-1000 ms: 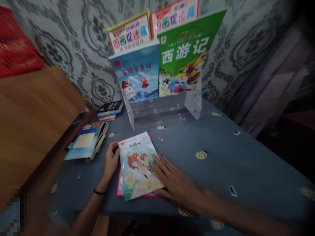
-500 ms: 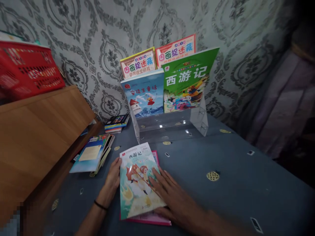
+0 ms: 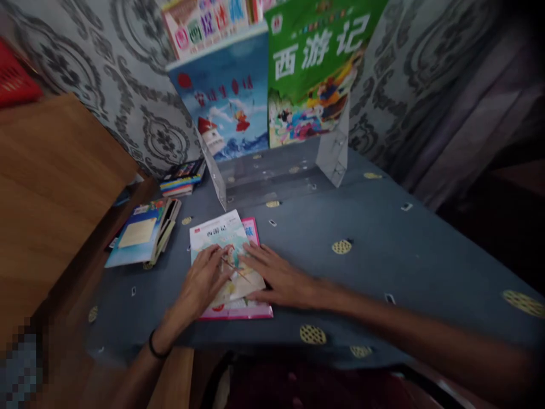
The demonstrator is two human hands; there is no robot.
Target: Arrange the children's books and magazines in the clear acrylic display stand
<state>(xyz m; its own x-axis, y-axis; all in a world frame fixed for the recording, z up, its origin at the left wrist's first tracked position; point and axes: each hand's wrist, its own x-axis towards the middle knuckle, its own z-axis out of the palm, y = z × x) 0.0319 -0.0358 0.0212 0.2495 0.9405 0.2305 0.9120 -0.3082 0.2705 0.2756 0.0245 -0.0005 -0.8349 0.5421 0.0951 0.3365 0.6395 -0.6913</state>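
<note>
A pale illustrated book (image 3: 213, 233) lies flat and slightly askew on top of a pink-edged book (image 3: 255, 311) on the table. My left hand (image 3: 205, 283), a black band at its wrist, rests on the left part of the pale cover with its fingers stretched out. From the right, my right hand (image 3: 276, 278) lies over the cover's right edge, its fingers spread. Neither hand is wrapped round anything. Beyond them stands a clear book stand (image 3: 332, 153), holding a blue book (image 3: 242, 108) and a green book (image 3: 315, 74) upright, with further books partly showing behind.
At the left lies a stack of books (image 3: 136, 233), with a smaller pile (image 3: 183, 177) behind it. A wooden cabinet (image 3: 51, 182) borders the left side, a red basket (image 3: 15, 76) on top. The table's blue cloth (image 3: 404, 272) has a pineapple print.
My left hand has moved from the pale book's left edge onto its cover. The pale book now lies flat on the pink one. The view has tipped down.
</note>
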